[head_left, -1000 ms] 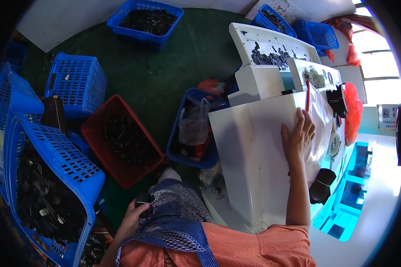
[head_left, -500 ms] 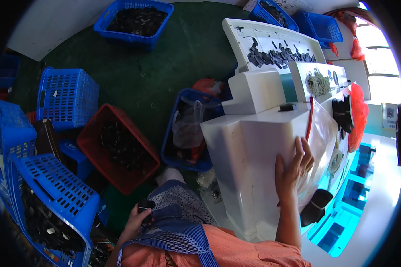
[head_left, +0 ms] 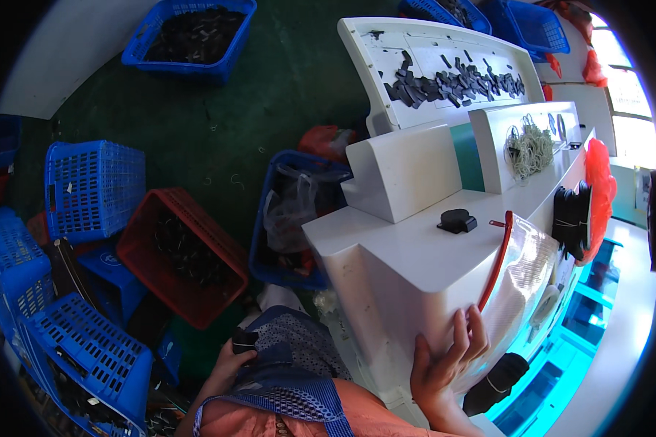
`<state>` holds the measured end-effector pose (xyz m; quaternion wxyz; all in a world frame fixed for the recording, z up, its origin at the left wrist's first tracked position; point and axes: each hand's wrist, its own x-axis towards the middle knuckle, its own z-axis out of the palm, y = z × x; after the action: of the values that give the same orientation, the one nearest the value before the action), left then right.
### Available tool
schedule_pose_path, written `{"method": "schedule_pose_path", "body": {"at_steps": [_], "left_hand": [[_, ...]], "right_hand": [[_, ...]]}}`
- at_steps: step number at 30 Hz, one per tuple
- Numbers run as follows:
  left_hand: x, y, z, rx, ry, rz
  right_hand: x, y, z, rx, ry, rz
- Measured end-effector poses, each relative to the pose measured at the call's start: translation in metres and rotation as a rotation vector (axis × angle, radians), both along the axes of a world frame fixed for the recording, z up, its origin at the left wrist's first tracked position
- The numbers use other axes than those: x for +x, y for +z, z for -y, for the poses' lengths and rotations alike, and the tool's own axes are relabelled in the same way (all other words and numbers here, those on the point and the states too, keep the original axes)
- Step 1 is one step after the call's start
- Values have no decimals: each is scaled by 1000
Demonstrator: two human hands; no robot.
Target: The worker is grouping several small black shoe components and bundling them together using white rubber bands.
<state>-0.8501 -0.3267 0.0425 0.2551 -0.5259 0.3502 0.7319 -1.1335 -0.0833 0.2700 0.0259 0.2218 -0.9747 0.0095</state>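
Note:
My left hand [head_left: 229, 360], low beside the patterned blue apron, is closed around a small black piece [head_left: 246, 341]. My right hand [head_left: 448, 357] has its fingers apart and holds nothing. It lies at the near corner of the white machine-like table [head_left: 408, 255], against the lower end of a clear plastic pouch [head_left: 525, 255] with a red zip edge. Farther back on the white top sits a small black block [head_left: 456, 221]. A dark rolled bundle tied with a band [head_left: 497, 382] is just right of my right wrist.
A white tray [head_left: 383, 109] bears many black pieces. Pale cords [head_left: 530, 149] and a black coil [head_left: 572, 218] lie along the right. Left stand a red crate [head_left: 189, 306], blue baskets [head_left: 98, 186] and a blue bin with plastic bags [head_left: 259, 251]. Another blue basket [head_left: 229, 62] stands farther off.
My right hand has slid off the white top toward its near corner and my body. The view has shifted, so the table appears lower. My left hand still grips the black piece.

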Motion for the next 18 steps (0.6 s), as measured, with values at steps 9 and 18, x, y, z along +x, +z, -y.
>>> {"method": "schedule_pose_path", "body": {"at_steps": [9, 18], "left_hand": [[-43, -5, 7, 20, -76, -105], [-101, 4, 1, -112, -118, -99]], "right_hand": [[-2, 8, -5, -91, -24, 140], [-2, 8, -10, -145, -34, 166]]}}
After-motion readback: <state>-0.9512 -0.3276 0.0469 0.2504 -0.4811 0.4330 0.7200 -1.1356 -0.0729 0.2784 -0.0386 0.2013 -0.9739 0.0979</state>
